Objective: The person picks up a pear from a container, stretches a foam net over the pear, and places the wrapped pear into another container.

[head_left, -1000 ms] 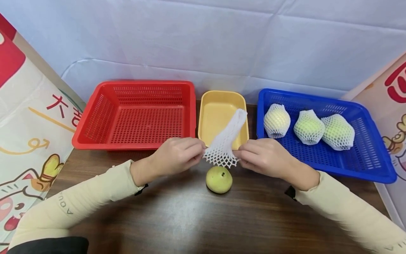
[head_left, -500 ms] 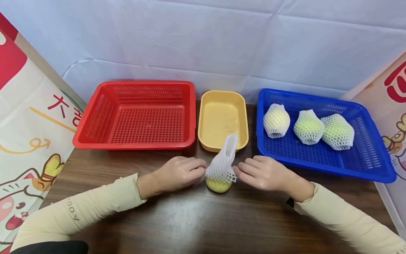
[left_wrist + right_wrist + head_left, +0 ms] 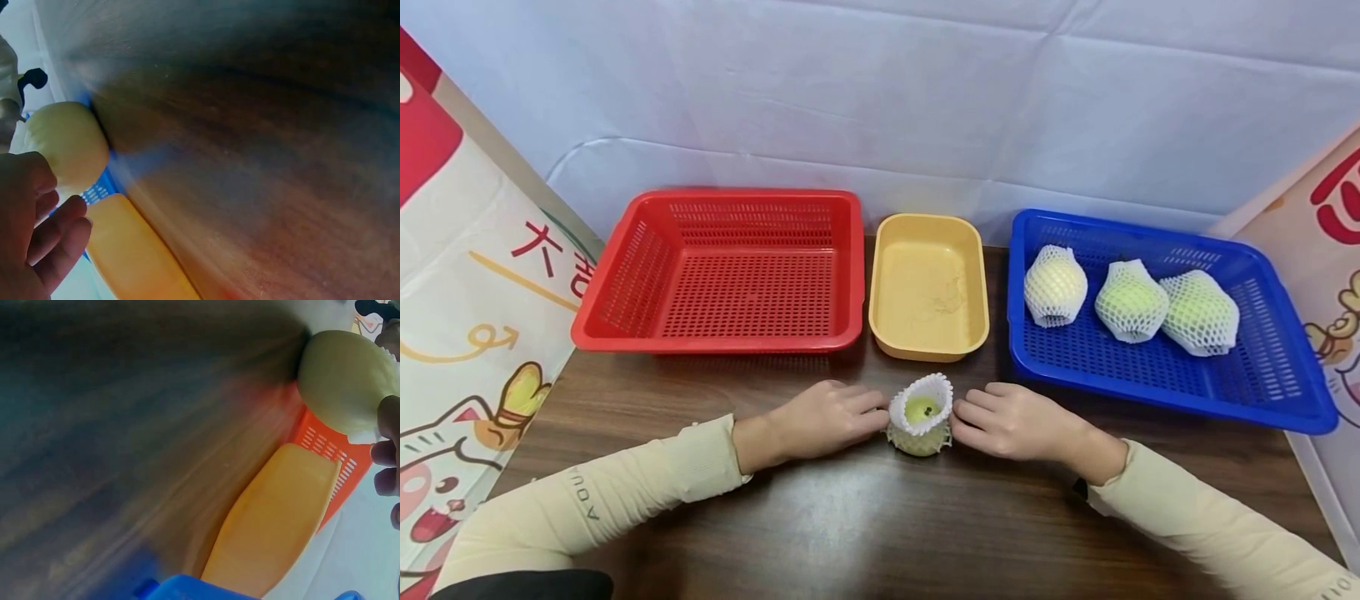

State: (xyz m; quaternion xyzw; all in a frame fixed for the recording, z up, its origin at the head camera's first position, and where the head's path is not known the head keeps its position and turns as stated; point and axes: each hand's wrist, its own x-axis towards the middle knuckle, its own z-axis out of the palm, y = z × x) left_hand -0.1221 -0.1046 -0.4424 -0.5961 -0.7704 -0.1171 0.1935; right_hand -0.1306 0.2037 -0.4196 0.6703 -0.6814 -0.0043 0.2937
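Observation:
A green-yellow pear stands upright on the table, its stem showing through the open top of a white foam net sleeve. The sleeve sits around the pear's upper part. My left hand pinches the sleeve's edge at the left, and my right hand pinches it at the right. In the left wrist view the pear shows bare low down, beside the left fingers. The right wrist view has the pear with a bit of white net near the right fingertips.
Behind the hands stand a red basket, a shallow yellow tray and a blue basket. Inside the blue basket lie three net-wrapped pears. A pale cloth hangs behind; printed panels flank both sides.
Both hands have come down and nearer to me with the foam net, from above the pear to around it. The net's tall upper end has folded down into an open collar.

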